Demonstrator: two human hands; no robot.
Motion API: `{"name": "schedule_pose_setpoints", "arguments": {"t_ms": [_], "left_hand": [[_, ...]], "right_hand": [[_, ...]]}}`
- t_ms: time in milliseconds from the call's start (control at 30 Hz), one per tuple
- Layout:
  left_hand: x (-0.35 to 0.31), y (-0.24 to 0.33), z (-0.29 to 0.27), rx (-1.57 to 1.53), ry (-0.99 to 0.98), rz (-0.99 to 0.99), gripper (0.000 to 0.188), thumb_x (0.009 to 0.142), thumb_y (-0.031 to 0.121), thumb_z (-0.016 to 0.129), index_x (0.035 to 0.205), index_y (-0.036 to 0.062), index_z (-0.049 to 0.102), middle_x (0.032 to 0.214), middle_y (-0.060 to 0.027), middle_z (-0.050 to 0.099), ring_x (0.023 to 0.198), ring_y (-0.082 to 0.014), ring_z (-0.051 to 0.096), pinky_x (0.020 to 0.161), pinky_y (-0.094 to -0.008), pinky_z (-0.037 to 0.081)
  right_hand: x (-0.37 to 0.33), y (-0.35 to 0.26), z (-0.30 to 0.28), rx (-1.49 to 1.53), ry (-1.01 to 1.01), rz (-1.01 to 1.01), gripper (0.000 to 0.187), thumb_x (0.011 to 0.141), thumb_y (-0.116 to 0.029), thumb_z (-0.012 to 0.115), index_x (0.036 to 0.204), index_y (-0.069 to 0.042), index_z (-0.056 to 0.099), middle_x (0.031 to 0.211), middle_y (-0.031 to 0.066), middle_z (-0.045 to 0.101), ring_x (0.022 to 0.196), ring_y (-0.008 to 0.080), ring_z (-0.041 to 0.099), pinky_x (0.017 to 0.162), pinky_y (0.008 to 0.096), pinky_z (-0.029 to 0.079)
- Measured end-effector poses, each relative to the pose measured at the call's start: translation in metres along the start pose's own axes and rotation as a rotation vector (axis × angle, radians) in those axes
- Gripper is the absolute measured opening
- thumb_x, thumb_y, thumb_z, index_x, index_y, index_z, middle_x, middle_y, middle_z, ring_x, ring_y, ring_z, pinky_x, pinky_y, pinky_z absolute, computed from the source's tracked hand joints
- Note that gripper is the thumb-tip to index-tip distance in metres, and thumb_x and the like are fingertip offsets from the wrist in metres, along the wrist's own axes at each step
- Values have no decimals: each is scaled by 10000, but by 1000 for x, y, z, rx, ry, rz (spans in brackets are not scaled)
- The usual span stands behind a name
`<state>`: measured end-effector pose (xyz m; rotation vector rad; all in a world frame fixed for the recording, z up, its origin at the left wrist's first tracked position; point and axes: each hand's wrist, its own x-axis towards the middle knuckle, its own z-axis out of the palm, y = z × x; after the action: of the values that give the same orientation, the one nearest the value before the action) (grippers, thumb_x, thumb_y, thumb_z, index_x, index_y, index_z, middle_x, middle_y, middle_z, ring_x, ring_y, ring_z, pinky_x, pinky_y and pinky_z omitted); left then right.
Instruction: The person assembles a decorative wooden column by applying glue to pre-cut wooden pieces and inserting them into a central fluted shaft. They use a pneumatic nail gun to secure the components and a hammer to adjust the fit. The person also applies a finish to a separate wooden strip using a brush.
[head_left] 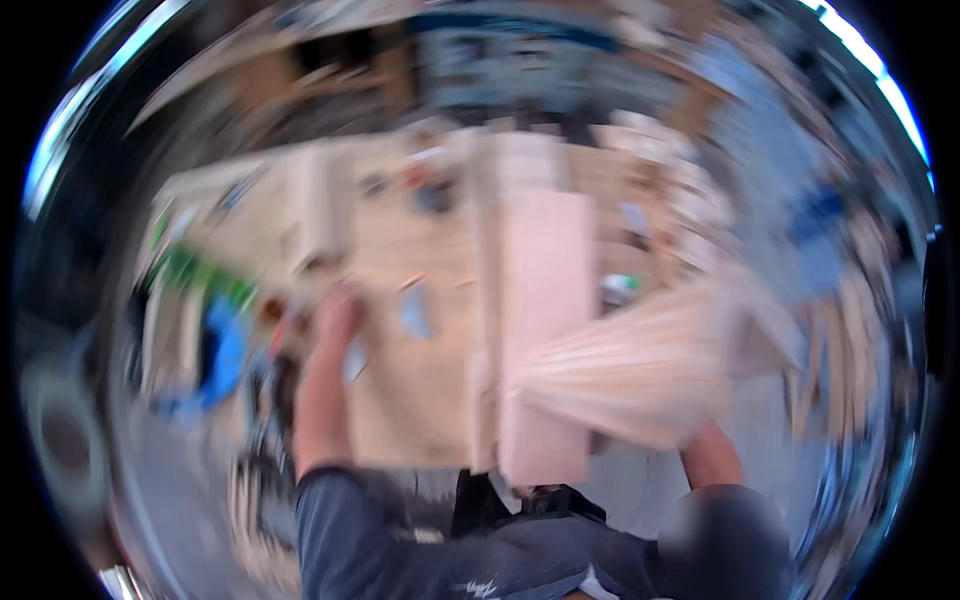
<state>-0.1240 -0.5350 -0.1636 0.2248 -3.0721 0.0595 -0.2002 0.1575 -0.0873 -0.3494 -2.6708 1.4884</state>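
Motion blur smears the whole view. My left hand [342, 308] is over the left part of a pale wooden workbench [420, 370], near small dark and red things; its fingers are too smeared to read. On the right, a pale, ribbed, fan-shaped piece [640, 370] spreads out from a narrow end beside a long pinkish board [548, 300]. My right forearm [712, 455] reaches up to the lower edge of that piece, which hides the hand and its fingers. The board lies lengthwise across the bench, its near end close to my body.
A bright blue thing [222, 350] and a green one [190, 268] are at the bench's left edge. A light blue piece [415, 310] lies mid-bench. Beyond the board is a small white and green thing [620, 288]. Several wooden strips [840, 350] stand at the right.
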Motion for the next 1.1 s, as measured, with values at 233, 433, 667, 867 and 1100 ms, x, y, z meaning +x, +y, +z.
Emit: {"name": "schedule_pose_setpoints", "arguments": {"t_ms": [233, 433, 667, 867, 1100], "left_hand": [[2, -30, 10, 56, -12, -39, 235, 956, 108, 509, 1093, 57, 693, 1115, -179, 673, 1094, -352, 638, 943, -465, 523], [5, -27, -7, 27, -136, -127, 222, 981, 125, 488, 1064, 39, 675, 1106, -206, 663, 1062, -385, 640, 895, -489, 529], [-20, 4, -34, -63, -202, -132, 214, 983, 205, 531, 1035, 36, 651, 1137, -241, 678, 1083, -399, 646, 882, -526, 515], [-17, 49, -168, -1021, -5, -364, 134, 862, 28, 641, 981, -23, 674, 754, -28, 629, 678, -117, 600, 598, -267, 490], [-47, 150, -456, -1382, 323, 71, 35, 967, 58, 665, 981, 26, 663, 807, 4, 633, 697, -53, 566, 625, -208, 462]], "right_hand": [[-78, -4, -17, -358, 71, -200, 548, 827, -240, 725, 1327, -71, 577, 1240, 164, 647, 1204, 370, 588, 1060, 520, 430], [-127, 18, -25, -762, -108, -90, 521, 797, -216, 706, 1288, -71, 607, 1201, 171, 630, 1246, 375, 537, 1068, 525, 422], [-109, 29, -23, -1013, -375, -102, 365, 799, -217, 666, 1139, -87, 696, 1104, 186, 684, 1132, 376, 624, 978, 514, 495], [-113, 28, -17, -649, -780, 108, 293, 782, -254, 656, 950, -19, 702, 783, 177, 691, 792, 301, 697, 732, 454, 538], [-138, 15, -47, -285, -737, 342, 97, 762, -148, 638, 747, -82, 568, 631, 11, 545, 555, 132, 536, 496, 330, 407]]}}
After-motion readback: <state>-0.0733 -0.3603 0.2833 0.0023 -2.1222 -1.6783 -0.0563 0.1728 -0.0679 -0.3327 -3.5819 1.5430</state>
